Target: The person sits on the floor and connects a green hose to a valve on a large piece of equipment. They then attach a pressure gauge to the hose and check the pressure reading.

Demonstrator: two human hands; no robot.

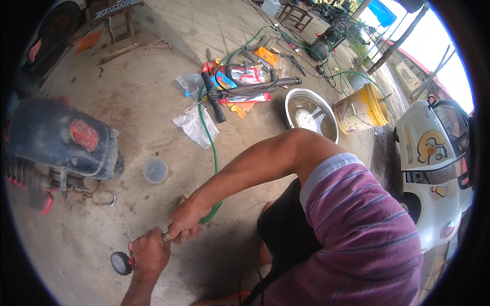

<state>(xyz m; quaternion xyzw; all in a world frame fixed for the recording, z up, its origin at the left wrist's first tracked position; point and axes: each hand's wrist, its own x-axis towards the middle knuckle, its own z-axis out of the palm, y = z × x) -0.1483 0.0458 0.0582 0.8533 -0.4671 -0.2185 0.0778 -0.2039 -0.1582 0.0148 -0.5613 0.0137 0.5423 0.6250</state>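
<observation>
My left hand (149, 251) is closed round the handle of a tyre inflator, whose round, black-rimmed pressure gauge (121, 263) sticks out beyond the fingers. A bit of red shows beside the gauge. Right against it, my right hand (188, 219) grips the end of a green air hose (210, 132). A small metal fitting (166, 236) shows between the two hands; whether it is joined cannot be made out. Something tan peeks out behind the right hand. From there the hose loops and runs away across the concrete floor.
A muddy motorbike rear (66, 137) stands at left, near a clear plastic tub (155, 170). Farther off lie tools and packets around a handlebar-like pipe (255, 87). A metal basin (311, 115), yellow bucket (360, 109) and white vehicle (434, 168) are at right.
</observation>
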